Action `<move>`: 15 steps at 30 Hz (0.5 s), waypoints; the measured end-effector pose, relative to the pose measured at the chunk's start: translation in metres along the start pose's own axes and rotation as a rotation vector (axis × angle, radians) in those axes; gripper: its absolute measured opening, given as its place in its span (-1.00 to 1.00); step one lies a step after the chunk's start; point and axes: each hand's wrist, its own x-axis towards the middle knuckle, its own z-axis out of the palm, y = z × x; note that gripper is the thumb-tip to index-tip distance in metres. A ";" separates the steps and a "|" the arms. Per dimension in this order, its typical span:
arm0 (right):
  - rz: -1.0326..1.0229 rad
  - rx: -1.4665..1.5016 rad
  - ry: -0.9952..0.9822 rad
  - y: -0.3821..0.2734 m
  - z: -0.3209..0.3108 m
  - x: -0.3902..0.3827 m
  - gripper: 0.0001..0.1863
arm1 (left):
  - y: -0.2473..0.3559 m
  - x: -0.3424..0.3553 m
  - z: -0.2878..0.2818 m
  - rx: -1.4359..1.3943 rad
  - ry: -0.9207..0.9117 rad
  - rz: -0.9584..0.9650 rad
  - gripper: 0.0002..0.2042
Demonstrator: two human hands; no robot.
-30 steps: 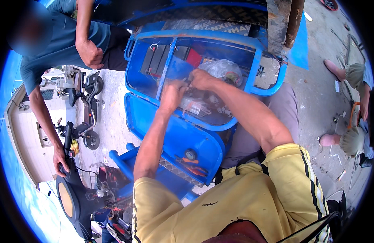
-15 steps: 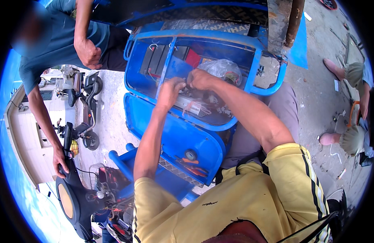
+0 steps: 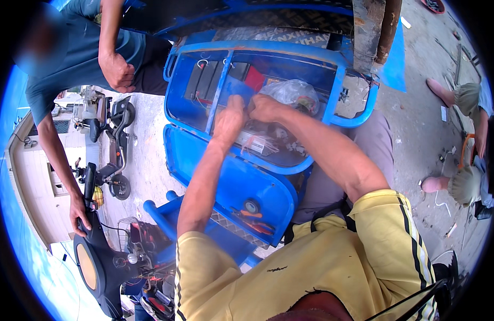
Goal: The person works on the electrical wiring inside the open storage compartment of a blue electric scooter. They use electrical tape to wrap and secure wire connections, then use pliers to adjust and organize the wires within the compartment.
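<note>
At the far left a co-worker (image 3: 92, 59) in a dark teal shirt rests one hand (image 3: 81, 214) on the handlebar (image 3: 90, 187) of a dark scooter; the other hand (image 3: 117, 73) is curled into a loose fist. Beyond, a second scooter (image 3: 116, 150) is parked on the pale ground. Next comes the open blue box (image 3: 290, 50), in the middle of the view in front of the person, with dark blocks (image 3: 207, 80) in its left part and a blue bar (image 3: 219, 93) across it. A blue panel (image 3: 220, 166) lies along its near side, carrying a roll of tape (image 3: 252, 206) and orange-handled tools (image 3: 252, 214) toward its right end. The person's left hand (image 3: 230, 117) is over the box, just right of the bar, its fingers bent; whether they grip anything I cannot tell. A pale packet (image 3: 256, 143) lies below it to the right. Just beside is the right hand (image 3: 264, 108), fingers curled in, what they hold, if anything, hidden. A clear bag (image 3: 290, 91) sits to its right inside the box. Farther right are a brown post (image 3: 390, 32) and another person's pink shoes (image 3: 442, 92).
</note>
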 end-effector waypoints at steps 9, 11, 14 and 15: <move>-0.021 0.048 -0.043 -0.008 -0.004 -0.007 -0.70 | -0.034 0.003 0.005 -0.430 -0.227 -0.250 -0.80; -0.011 0.026 -0.040 -0.009 -0.004 -0.007 -0.71 | -0.044 0.004 -0.001 -0.632 -0.334 -0.316 -0.76; 0.002 0.055 -0.043 -0.008 -0.004 -0.007 -0.73 | -0.041 0.006 -0.010 -1.025 -0.384 -0.475 -0.71; 0.006 0.054 -0.044 -0.008 -0.004 -0.007 -0.73 | -0.040 0.007 -0.009 -1.044 -0.383 -0.496 -0.73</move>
